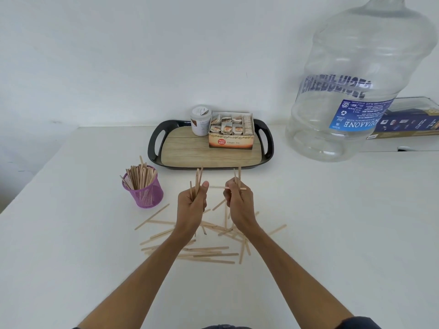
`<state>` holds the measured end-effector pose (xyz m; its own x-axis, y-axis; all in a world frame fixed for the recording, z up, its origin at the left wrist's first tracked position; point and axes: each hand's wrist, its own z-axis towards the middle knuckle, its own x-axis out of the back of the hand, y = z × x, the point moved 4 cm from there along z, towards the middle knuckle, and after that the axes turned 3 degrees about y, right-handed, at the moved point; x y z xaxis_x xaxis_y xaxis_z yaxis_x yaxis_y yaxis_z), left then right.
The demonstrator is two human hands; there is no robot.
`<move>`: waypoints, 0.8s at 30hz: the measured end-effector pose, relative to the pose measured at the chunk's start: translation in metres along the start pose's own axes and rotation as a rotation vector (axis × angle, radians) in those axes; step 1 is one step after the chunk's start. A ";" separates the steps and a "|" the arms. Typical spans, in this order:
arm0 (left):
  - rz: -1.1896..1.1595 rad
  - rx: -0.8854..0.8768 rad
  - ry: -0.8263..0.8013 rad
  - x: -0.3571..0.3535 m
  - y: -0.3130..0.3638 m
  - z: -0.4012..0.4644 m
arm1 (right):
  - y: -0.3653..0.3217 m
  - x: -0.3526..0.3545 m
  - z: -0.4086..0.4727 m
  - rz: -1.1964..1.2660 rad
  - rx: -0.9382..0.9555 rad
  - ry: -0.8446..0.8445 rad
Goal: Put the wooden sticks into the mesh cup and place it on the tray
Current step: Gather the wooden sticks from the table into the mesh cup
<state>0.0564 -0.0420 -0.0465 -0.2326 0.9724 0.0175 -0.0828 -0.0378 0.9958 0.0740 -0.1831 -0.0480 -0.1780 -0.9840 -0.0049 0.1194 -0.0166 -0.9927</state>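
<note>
A purple mesh cup [146,195] stands on the white table, left of my hands, with many wooden sticks upright in it. My left hand [193,202] is shut on a small bundle of sticks that point up. Beside it, my right hand [237,200] grips a few sticks, one lying crosswise between the two hands. Several loose wooden sticks [209,254] lie scattered on the table under and behind my wrists. The black tray [187,157] with a wood-look floor sits just beyond my hands.
On the tray's far half stand a white round tub [201,119] and an open ginger tea box [231,134]. A large clear water bottle [356,86] looms at the right. A dark blue box [408,124] lies behind it. The table's left edge runs diagonally.
</note>
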 end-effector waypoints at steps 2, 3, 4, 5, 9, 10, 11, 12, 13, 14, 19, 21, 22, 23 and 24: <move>0.009 -0.003 0.003 0.000 0.001 0.002 | 0.001 0.000 0.002 0.004 -0.002 -0.019; 0.012 -0.010 0.005 0.000 0.002 0.003 | 0.001 0.000 0.003 0.005 -0.003 -0.021; 0.017 -0.020 0.008 0.000 0.004 0.005 | 0.001 0.001 0.004 0.009 -0.004 -0.015; 0.022 -0.032 0.010 0.000 0.007 0.007 | 0.000 0.002 0.006 0.016 -0.004 -0.003; 0.038 -0.075 0.018 0.001 0.011 0.011 | -0.007 0.005 0.007 0.078 -0.021 0.073; 0.044 -0.081 0.016 0.000 0.009 0.009 | -0.007 0.006 0.006 0.078 -0.012 0.093; 0.055 -0.082 0.014 -0.002 0.007 0.006 | -0.007 0.007 0.004 0.063 -0.001 0.116; 0.068 -0.078 0.015 -0.003 0.004 0.003 | -0.006 0.008 0.002 0.040 0.007 0.137; 0.081 -0.073 0.021 -0.004 0.001 0.000 | -0.005 0.009 -0.001 0.017 0.007 0.153; 0.090 -0.073 0.028 -0.005 -0.001 -0.003 | -0.002 0.009 -0.003 -0.001 0.002 0.162; 0.095 -0.108 0.054 -0.005 0.003 -0.005 | -0.001 0.006 -0.009 -0.045 0.000 0.177; 0.103 -0.126 0.051 -0.004 0.009 -0.002 | -0.009 0.006 -0.006 -0.043 0.020 0.187; 0.112 -0.135 0.047 -0.003 0.011 0.000 | -0.013 0.006 -0.003 -0.043 0.020 0.192; 0.126 -0.146 0.042 -0.003 0.012 0.002 | -0.015 0.006 0.001 -0.045 0.008 0.192; 0.144 -0.159 0.036 -0.003 0.013 0.002 | -0.016 0.005 0.004 -0.051 -0.014 0.186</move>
<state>0.0581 -0.0450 -0.0334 -0.2875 0.9456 0.1523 -0.1971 -0.2140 0.9567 0.0747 -0.1885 -0.0315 -0.3611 -0.9322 0.0242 0.0926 -0.0617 -0.9938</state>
